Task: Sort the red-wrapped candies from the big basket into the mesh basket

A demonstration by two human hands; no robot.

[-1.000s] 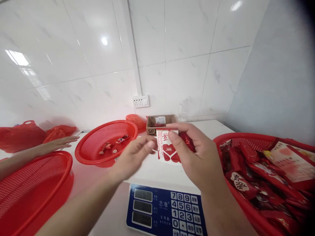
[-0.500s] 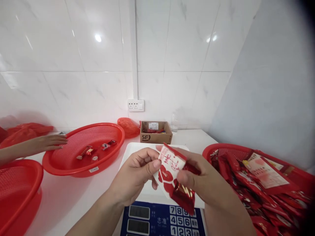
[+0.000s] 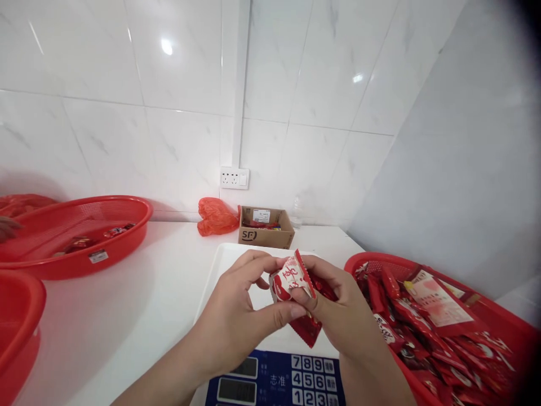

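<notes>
Above the scale [image 3: 275, 369], the left hand [image 3: 230, 316] and right hand [image 3: 344, 301] pinch a red-and-white packet [image 3: 287, 278], fingers narrowed; right of the scale, a red basket [image 3: 380, 258].

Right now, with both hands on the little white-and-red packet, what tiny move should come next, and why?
Maybe ease the left hand off a little: the packet looks bent, and the right hand grips it too, so could probably hold it alone.

The foil-like wrapper [image 3: 308, 329] is gleaming, smooth wall tiles [image 3: 186, 65] are reflecting light, the cardboard carton [image 3: 265, 239] is looking matt, that thin plastic bag [image 3: 216, 217] is showing crinkles!
</notes>
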